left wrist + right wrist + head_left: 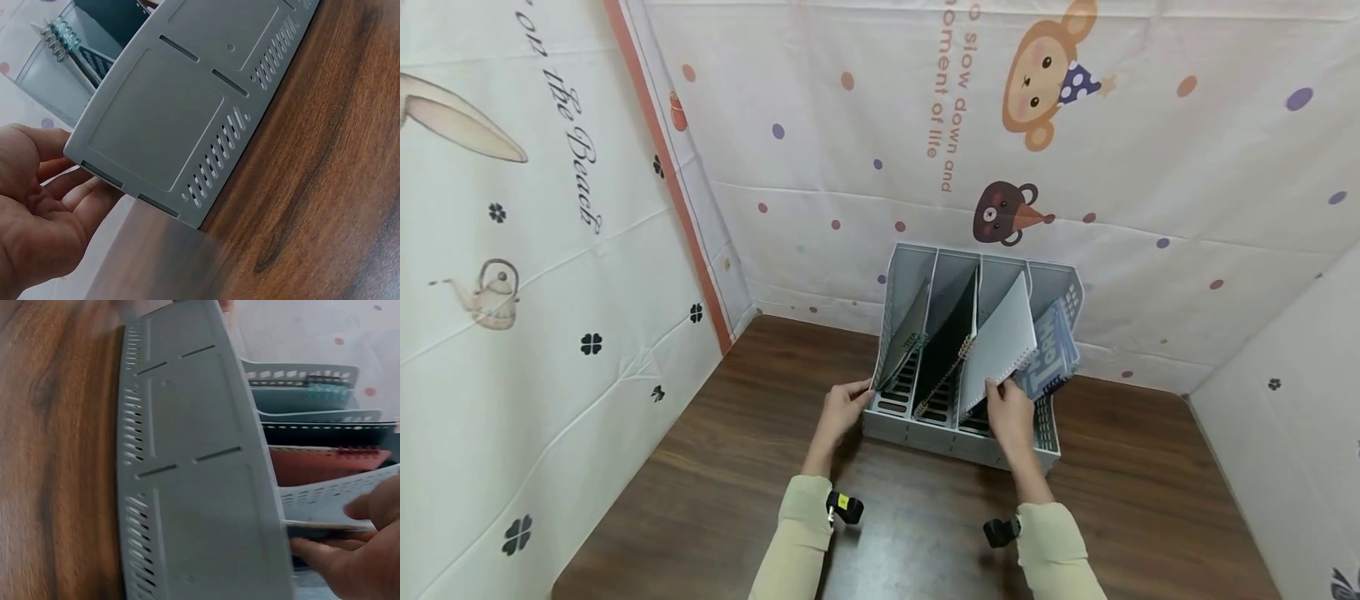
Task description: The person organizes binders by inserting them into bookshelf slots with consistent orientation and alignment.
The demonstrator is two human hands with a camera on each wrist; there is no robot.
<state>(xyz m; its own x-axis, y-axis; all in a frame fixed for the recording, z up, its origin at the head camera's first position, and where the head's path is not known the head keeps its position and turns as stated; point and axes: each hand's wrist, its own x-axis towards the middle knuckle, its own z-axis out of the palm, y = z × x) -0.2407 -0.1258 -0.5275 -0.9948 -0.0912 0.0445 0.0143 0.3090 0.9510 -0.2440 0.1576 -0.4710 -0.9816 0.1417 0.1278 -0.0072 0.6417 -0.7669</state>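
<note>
A grey file organizer (955, 442) with upright compartments stands on the table. At its front left corner, my left hand (842, 410) grips the side wall; in the left wrist view the thumb lies at the edge, fingers behind the wall. My right hand (1011, 414) pinches the lower front edge of a pale grey spiral notebook (1000, 333), which leans in the third compartment. In the right wrist view, thumb and fingers (325, 553) lie either side of a thin edge. Right of it leans a blue notebook (1054, 354) with large lettering.
A dark spiral notebook (950, 346) stands in the second compartment, a grey-green one (906, 337) in the first. The right wrist view also shows a red notebook (325, 469). Printed cloth (820, 167) hangs behind the brown wooden table (722, 467).
</note>
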